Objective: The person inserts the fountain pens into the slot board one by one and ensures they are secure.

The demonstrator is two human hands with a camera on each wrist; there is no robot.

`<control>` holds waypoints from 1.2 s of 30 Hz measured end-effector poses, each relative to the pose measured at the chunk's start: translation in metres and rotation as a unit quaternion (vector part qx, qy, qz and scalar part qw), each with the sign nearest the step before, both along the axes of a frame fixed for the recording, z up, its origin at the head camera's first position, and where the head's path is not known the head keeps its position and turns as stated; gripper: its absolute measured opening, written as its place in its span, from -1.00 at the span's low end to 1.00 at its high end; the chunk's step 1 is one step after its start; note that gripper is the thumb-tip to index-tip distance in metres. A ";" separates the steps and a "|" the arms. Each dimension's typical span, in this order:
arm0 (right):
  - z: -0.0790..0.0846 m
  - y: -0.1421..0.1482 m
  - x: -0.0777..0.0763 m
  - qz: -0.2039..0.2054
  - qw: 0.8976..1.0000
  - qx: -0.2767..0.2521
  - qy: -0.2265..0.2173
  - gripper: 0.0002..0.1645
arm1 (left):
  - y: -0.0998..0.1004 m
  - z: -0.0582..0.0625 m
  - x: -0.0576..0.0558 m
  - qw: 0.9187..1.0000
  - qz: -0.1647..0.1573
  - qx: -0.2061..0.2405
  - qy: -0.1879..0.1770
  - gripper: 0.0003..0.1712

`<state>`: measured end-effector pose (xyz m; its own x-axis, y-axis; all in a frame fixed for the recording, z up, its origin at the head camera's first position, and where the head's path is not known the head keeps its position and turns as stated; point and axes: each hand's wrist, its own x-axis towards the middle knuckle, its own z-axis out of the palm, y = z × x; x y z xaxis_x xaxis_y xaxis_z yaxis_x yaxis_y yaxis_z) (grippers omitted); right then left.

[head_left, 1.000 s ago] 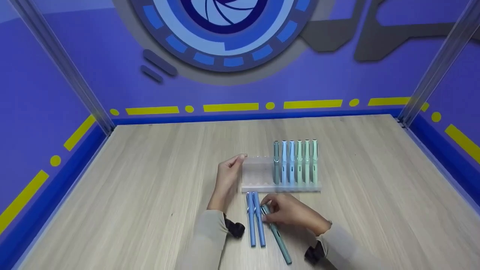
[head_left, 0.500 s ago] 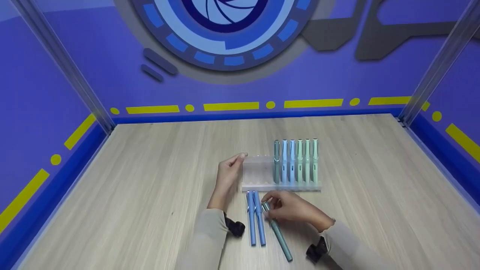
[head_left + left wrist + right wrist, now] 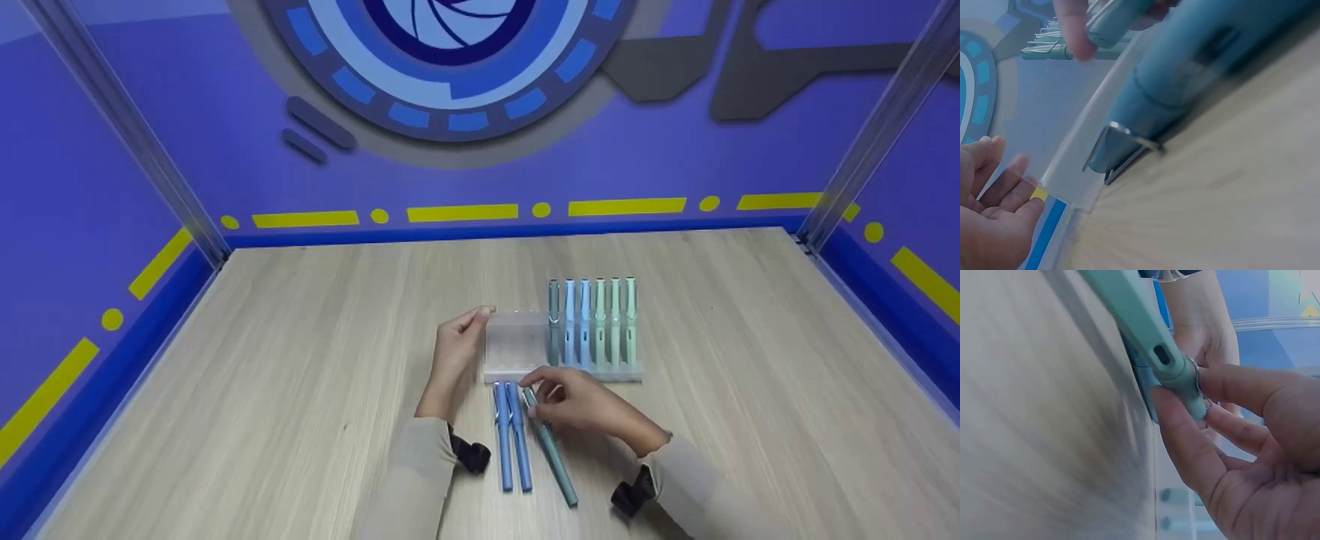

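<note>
Dark green pen (image 3: 556, 459) pinched near clip end by right hand (image 3: 579, 406); clear rack (image 3: 517, 345), twelve o'clock, held at corner by left hand (image 3: 456, 349). Blue pens (image 3: 504, 446), close at nine o'clock, could be knocked if tail is swung!

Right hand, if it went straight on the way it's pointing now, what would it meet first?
Probably the nearer blue pen, near its clip end; the right hand's height above it is unclear, so it might pass over.
</note>
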<state>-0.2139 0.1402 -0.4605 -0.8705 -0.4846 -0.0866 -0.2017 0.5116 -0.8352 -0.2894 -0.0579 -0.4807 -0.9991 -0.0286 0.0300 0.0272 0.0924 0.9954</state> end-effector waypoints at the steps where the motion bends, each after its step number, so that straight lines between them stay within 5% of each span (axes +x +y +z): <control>1: 0.001 0.000 0.000 -0.001 1.000 -0.004 0.004 -0.60 | 0.000 0.000 0.000 1.000 0.000 -0.003 -0.001 -0.59; 18: 0.024 0.004 -0.011 -0.067 0.994 -0.070 0.057 -0.58 | 0.000 -0.003 -0.003 1.000 0.001 -0.014 0.009 -0.57; 23: 0.029 0.005 -0.015 -0.090 0.988 -0.077 0.097 -0.56 | -0.001 -0.004 -0.004 0.999 0.007 -0.026 0.028 -0.60; 36: 0.042 0.002 -0.023 -0.173 0.972 -0.111 0.115 -0.54 | 0.000 -0.004 -0.005 0.999 0.008 -0.023 0.025 -0.60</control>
